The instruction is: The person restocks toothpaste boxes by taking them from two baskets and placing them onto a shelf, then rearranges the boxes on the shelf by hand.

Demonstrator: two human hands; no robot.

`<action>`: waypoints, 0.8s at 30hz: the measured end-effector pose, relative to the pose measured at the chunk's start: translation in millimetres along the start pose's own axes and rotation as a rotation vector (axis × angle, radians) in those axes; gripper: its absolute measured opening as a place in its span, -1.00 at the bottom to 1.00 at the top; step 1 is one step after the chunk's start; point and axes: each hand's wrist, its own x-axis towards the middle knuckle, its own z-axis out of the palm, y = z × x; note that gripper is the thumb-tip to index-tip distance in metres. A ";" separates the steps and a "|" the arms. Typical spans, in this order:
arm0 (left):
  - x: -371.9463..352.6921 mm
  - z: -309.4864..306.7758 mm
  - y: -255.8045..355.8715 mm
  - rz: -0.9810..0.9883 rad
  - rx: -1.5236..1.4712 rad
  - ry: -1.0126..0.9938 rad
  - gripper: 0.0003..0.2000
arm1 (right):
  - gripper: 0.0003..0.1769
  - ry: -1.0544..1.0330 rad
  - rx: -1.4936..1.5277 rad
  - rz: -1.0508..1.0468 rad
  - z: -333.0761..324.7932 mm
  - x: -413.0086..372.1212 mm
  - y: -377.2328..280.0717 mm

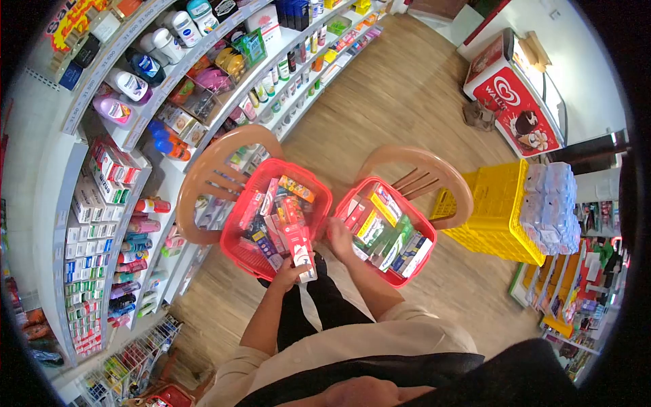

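Note:
My left hand (290,273) is closed round the lower end of a red-and-white carton (299,247), held over the near edge of the left red basket (234,227). Several small packages lie in that basket, among them an orange box (296,189) and a dark blue box (260,241). At the left rim of the right red basket (415,277) is my right hand (340,239), its fingers curled in at the edge. Toothpaste boxes (371,226) and a green-and-white box (396,248) fill this second basket.
Brown plastic chairs (196,178) stand behind the baskets. Curved shelves (146,115) of deodorants, tubes and boxes run along my left. To the right are yellow crates (485,210) beside packs of bottles (550,210), with a red ice cream freezer (512,95) farther back.

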 end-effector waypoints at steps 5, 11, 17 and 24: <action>-9.2 -23.1 -22.5 -0.062 -0.068 0.141 -0.58 | -0.64 -0.386 -0.948 -0.181 -45.2 50.1 61.4; -29.8 -46.6 -40.7 -0.087 -0.111 0.179 -0.66 | -0.54 -0.674 -1.335 -0.362 -35.3 65.8 63.2; -45.4 -53.2 -52.7 -0.088 -0.106 0.235 -0.69 | -0.69 -0.622 -1.021 -0.613 -68.0 51.4 59.0; -51.1 -49.9 -44.0 -0.079 -0.156 0.195 -0.67 | -0.51 -0.183 -0.075 -0.150 -130.3 57.2 39.0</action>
